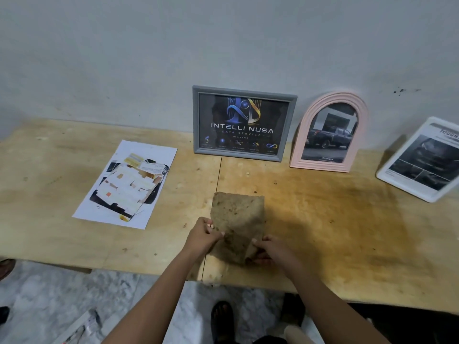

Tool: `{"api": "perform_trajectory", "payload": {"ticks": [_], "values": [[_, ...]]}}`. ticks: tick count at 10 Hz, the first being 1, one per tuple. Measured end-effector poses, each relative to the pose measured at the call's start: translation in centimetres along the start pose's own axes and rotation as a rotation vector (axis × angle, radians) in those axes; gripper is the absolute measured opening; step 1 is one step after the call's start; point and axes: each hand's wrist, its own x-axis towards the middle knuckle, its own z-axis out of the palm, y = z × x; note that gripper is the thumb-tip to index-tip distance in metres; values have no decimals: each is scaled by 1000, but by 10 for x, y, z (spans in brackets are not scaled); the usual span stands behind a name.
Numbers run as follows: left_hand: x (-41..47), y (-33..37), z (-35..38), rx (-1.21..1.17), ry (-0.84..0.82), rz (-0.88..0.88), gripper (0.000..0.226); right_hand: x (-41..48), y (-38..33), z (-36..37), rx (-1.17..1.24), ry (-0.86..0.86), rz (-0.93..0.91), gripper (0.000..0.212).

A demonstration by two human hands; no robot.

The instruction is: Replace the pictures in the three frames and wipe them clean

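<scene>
– the fingers (pixel 211 223) of the left hand (pixel 202 235), how are they seen?
– they are curled, and the left edge of the brown cloth (pixel 237 214) is pinched between them and the thumb. the lower right corner of the cloth, folded over there, is gripped by the curled fingers of the right hand (pixel 269 252)
– and where is the cloth held?
– it is held over the near middle of the wooden table (pixel 323 219), beside the seam between the two boards; whether its far edge is rested on the wood cannot be told
– where are the frames found?
– at the back of the table. the grey frame (pixel 195 120) is leaned against the wall (pixel 223 45) straight beyond the cloth, and a dark logo print is shown in it. just beside it, to the right, the pink arched frame (pixel 335 98) is leaned, with a picture of a dark pickup in it. the white frame (pixel 409 145) is seen tilted back, well apart at the right edge, partly cut off
– is anything else laid on the table?
– a loose printed sheet (pixel 126 184) is laid flat to the left, well apart from the cloth
</scene>
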Motion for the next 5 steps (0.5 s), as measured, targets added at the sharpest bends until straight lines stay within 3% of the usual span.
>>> {"api": "perform_trajectory", "payload": {"ticks": [2,4,5], "values": [[-6,-13,3,-87,33,89,38,-3,9,2,-58,50,-58,22],[-14,-25,-5,384,147,162,48,0,26,-8,-414,220,-192,36],[-18,-23,-3,521,370,277,48,-6,27,-15,-427,361,-284,38]]}}
